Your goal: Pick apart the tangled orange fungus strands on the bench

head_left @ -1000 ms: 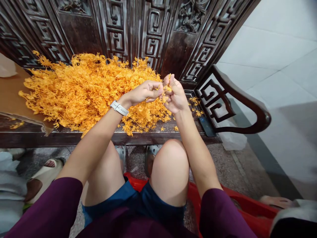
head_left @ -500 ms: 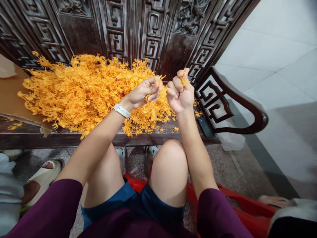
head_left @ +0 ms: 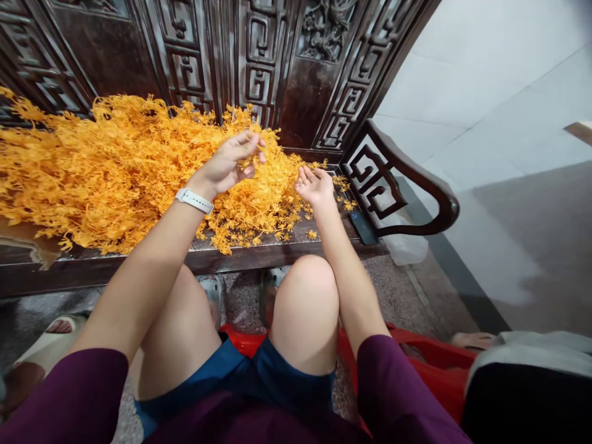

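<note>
A person in a purple top and blue shorts sits with both hands at a large heap of orange sprigs, piled along a dark wooden tabletop against a carved back panel. The left hand, a white band at its wrist, hangs over the right part of the heap, half curled with thumb and forefinger close together; whether it pinches a sprig cannot be told against the orange behind. The right hand, well apart from the left, is palm up at the heap's right end, its fingers loosely bent and parted. Loose sprigs lie just beside it, near a phone at the foot of a curved armrest. At left, torn cardboard shows at the heap's edge, above another person's sandalled foot. A red seat shows between the sitter's legs.
</note>
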`<state>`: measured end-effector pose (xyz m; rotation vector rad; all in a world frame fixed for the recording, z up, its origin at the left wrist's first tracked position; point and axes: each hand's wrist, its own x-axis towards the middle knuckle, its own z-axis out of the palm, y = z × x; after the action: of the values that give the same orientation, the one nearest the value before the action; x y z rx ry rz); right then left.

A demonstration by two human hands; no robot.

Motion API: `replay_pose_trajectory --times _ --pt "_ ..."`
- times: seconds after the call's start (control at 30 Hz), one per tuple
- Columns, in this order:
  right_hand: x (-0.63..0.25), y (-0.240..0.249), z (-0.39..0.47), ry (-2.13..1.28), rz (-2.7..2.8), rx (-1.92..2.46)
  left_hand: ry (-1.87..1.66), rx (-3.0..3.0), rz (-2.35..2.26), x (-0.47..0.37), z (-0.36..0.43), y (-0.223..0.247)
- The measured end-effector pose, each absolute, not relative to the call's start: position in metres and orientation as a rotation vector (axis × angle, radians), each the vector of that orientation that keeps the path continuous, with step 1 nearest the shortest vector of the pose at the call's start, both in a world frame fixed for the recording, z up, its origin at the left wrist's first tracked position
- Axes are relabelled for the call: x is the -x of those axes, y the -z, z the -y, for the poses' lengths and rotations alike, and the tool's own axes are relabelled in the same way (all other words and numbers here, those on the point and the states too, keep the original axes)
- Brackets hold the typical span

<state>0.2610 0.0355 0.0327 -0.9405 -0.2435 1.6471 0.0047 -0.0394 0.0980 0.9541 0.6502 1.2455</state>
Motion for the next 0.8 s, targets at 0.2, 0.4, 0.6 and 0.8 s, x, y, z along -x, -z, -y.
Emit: replay_pose_trajectory --times 0.2,0.4,0.6,0.8 --pt "-0.217 -0.073 -0.009 -1.509 1.011 0.893 -1.283 -0.991 -0.719 -0.014 0.033 -0.096" --pt "-0.191 -0.085 0.017 -1.256 1.506 0.714 -1.374 -1.069 -0.711 -0.011 0.027 -0.087" --pt "-0.186 -0.072 0.005 -1.200 1.493 0.655 -1.331 -1.183 -0.728 -0.009 0.027 -0.082" --pt "-0.188 -0.068 -0.001 -1.085 1.496 0.655 -1.313 -1.242 -0.788 -0.007 0.022 -0.081"
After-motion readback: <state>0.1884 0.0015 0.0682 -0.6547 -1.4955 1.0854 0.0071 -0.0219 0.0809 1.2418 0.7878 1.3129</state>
